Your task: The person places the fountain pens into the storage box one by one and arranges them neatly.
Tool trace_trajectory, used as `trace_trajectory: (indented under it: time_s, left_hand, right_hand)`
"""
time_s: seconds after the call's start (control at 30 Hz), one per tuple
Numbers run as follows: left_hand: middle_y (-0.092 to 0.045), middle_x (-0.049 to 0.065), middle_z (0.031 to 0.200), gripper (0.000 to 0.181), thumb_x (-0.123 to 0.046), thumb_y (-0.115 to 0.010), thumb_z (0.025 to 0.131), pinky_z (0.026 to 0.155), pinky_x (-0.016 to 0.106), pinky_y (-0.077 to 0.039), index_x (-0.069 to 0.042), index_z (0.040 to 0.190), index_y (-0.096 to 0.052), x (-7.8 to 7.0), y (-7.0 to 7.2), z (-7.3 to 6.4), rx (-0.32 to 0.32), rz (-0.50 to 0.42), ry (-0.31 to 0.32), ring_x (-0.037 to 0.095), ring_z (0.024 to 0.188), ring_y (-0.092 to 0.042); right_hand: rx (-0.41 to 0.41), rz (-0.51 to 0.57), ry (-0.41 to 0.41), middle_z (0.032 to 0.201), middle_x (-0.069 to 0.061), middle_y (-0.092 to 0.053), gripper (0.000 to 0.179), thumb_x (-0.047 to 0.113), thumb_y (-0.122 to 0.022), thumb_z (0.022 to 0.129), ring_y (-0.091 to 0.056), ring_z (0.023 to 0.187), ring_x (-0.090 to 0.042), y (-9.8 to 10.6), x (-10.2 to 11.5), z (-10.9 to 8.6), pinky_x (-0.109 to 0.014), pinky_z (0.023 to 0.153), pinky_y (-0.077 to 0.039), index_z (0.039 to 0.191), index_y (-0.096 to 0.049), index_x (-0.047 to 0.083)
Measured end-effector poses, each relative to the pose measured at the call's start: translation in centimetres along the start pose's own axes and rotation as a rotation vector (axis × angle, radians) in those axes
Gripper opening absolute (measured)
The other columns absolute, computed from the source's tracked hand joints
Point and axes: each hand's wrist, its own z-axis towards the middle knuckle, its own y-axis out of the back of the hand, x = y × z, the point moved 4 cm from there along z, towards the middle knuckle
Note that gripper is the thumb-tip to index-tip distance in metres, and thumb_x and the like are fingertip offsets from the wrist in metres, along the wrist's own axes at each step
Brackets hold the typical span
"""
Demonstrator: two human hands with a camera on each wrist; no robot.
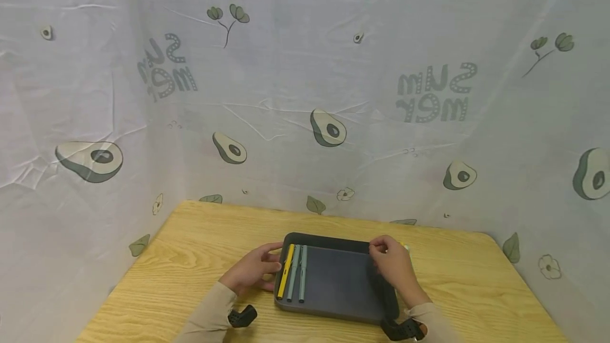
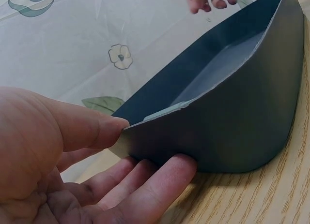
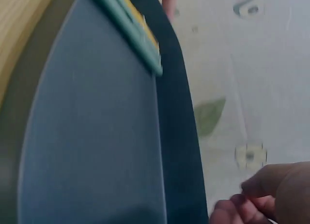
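A dark grey tray [image 1: 338, 279] lies on the table. Along its left side, side by side, are a yellow pen [image 1: 286, 272] and two pale green pens [image 1: 294, 273]. My left hand [image 1: 257, 267] holds the tray's left side; in the left wrist view its thumb [image 2: 104, 129] rests on the rim and its fingertips [image 2: 179, 166] touch the outer wall. Over the tray's far right corner is my right hand [image 1: 393, 263], fingers loosely bent, with nothing visible between them. The right wrist view shows that hand's thumb [image 3: 271, 178] close to its fingers.
Just past my right hand, yellow and pale green ends [image 1: 406, 247] of partly hidden things show on the wooden table [image 1: 214, 226]. A white curtain [image 1: 286, 68] printed with avocados hangs behind and at both sides. Black wrist bands [image 1: 242, 316] sit at both sleeves.
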Motion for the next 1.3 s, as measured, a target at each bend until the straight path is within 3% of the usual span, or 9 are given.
trace_trajectory:
  time_s: [0.13,0.23,0.37,0.53,1.03,1.3]
  left_hand:
    - [-0.052,0.026,0.143,0.062,-0.006,-0.061,0.103,0.076,0.047,-0.064,-0.009,0.16,-0.038,0.0,0.0,0.0,0.011,-0.009,-0.003,0.029,0.112,-0.065]
    - [-0.051,0.026,0.143,0.061,-0.006,-0.061,0.104,0.076,0.046,-0.064,-0.009,0.16,-0.037,-0.1,-0.1,-0.1,0.015,-0.01,-0.003,0.029,0.112,-0.065]
    - [-0.051,0.026,0.143,0.062,-0.006,-0.061,0.104,0.075,0.046,-0.064,-0.009,0.16,-0.037,-0.2,-0.1,-0.2,0.014,-0.01,-0.002,0.028,0.111,-0.065]
    - [-0.052,0.025,0.142,0.062,-0.006,-0.061,0.103,0.074,0.045,-0.064,-0.009,0.16,-0.038,-0.1,-0.1,-0.2,0.01,-0.013,0.001,0.027,0.109,-0.066]
    - [-0.051,0.027,0.143,0.061,-0.007,-0.061,0.103,0.075,0.047,-0.064,-0.01,0.16,-0.039,-0.2,-0.2,-0.2,0.004,-0.014,-0.005,0.029,0.112,-0.065]
    - [-0.051,0.026,0.144,0.061,-0.008,-0.063,0.103,0.075,0.047,-0.064,-0.012,0.159,-0.041,0.1,0.1,0.1,0.004,-0.026,0.008,0.029,0.113,-0.065]
  right_hand:
    - [-0.087,-0.108,-0.017,0.099,-0.013,-0.066,0.022,0.014,-0.058,0.1,-0.061,0.074,-0.019,2.8,-2.5,0.1,-0.03,0.059,-0.05,0.114,-0.067,-0.001]
    - [-0.105,-0.176,-0.039,0.102,-0.016,-0.067,0.025,0.014,-0.054,0.101,-0.059,0.077,-0.022,4.6,-4.4,0.1,-0.032,0.061,-0.047,0.115,-0.066,-0.003]
    - [-0.051,-0.226,-0.088,0.103,-0.019,-0.067,0.029,0.016,-0.054,0.101,-0.062,0.084,-0.026,6.2,-7.1,0.3,-0.036,0.066,-0.05,0.116,-0.063,-0.007]
    - [0.05,-0.243,-0.129,0.105,-0.023,-0.066,0.032,0.018,-0.057,0.101,-0.063,0.095,-0.035,6.7,-9.3,0.6,-0.049,0.078,-0.054,0.115,-0.062,-0.011]
    - [0.148,-0.243,-0.142,0.111,-0.029,-0.065,0.043,0.023,-0.06,0.103,-0.064,0.098,-0.038,5.8,-9.1,2.2,-0.053,0.08,-0.055,0.12,-0.059,-0.016]
    - [0.16,-0.208,-0.163,0.097,-0.02,-0.067,0.031,0.016,-0.065,0.098,-0.063,0.08,-0.027,5.7,-9.5,2.9,-0.042,0.068,-0.056,0.107,-0.066,-0.013]
